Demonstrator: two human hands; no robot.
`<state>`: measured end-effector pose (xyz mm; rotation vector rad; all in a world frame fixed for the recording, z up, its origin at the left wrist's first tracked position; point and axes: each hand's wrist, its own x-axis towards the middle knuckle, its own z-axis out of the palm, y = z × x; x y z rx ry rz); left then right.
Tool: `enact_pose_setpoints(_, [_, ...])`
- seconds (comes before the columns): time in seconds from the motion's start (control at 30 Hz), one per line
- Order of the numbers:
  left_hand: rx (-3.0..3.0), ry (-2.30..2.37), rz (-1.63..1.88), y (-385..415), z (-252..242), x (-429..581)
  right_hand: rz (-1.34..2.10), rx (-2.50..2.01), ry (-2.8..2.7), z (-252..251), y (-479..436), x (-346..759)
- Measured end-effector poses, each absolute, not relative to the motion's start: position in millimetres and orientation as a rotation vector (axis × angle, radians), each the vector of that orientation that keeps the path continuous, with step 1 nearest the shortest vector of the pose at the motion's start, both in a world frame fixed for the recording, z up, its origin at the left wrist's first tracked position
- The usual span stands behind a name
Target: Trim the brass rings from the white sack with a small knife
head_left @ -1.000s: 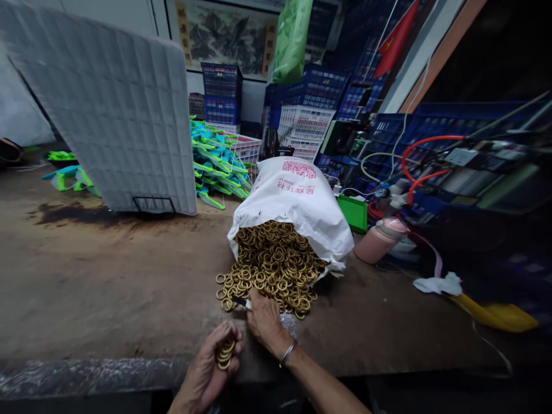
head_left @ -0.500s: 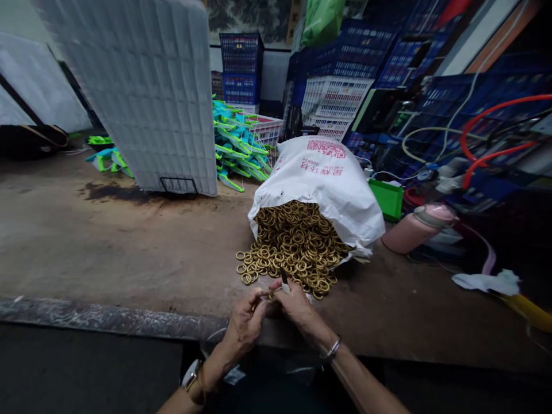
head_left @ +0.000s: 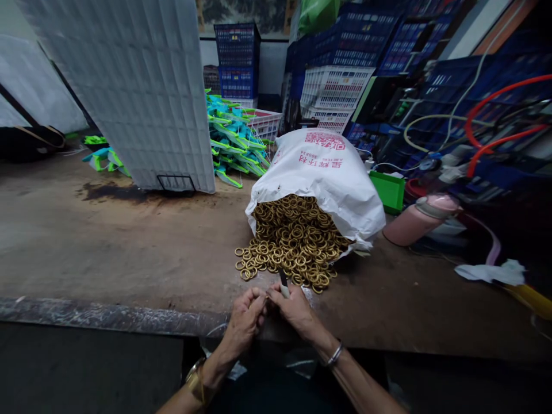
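A white sack (head_left: 323, 172) lies on its side on the brown worktable (head_left: 107, 247), spilling a heap of brass rings (head_left: 293, 241) toward me. My left hand (head_left: 245, 319) and my right hand (head_left: 295, 307) meet at the table's near edge, just in front of the heap. The left hand is closed, fingers curled against the right hand; what it grips is hidden. The right hand is closed round a thin dark tool (head_left: 283, 283) whose tip sticks up toward the rings. A watch sits on my left wrist, a bracelet on my right.
A tall white ribbed panel (head_left: 142, 98) stands at the back left. Beside it lies a pile of teal and green plastic parts (head_left: 233, 144). Blue and white crates (head_left: 332, 75) stack behind. A green box (head_left: 390, 192), a pink flask (head_left: 416, 221), hoses and a yellow scoop (head_left: 532, 299) crowd the right.
My left hand, which held a bundle of rings low at the edge, rose to join the right hand. The view shifted left and down; both hands now press together.
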<state>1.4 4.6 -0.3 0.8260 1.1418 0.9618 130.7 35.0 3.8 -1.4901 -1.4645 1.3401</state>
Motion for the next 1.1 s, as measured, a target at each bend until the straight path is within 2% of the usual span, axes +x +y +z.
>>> enact_pose_setpoints(0.4, [0.801, 1.030, 0.917, -2.8, 6.7, 3.8, 1.338, -1.460, -1.470, 1.1, 34.7, 135.4])
enact_pose_setpoints(0.67, [0.757, 1.054, 0.977, -0.8, 4.9, 7.1, 0.752, -1.624, -2.107, -4.7, 21.5, 144.1])
enact_pose_setpoints(1.1, [0.862, 1.134, 0.944, -1.5, -5.2, 0.4, 0.591, -1.803, -2.448, 7.7, 18.5, 138.7])
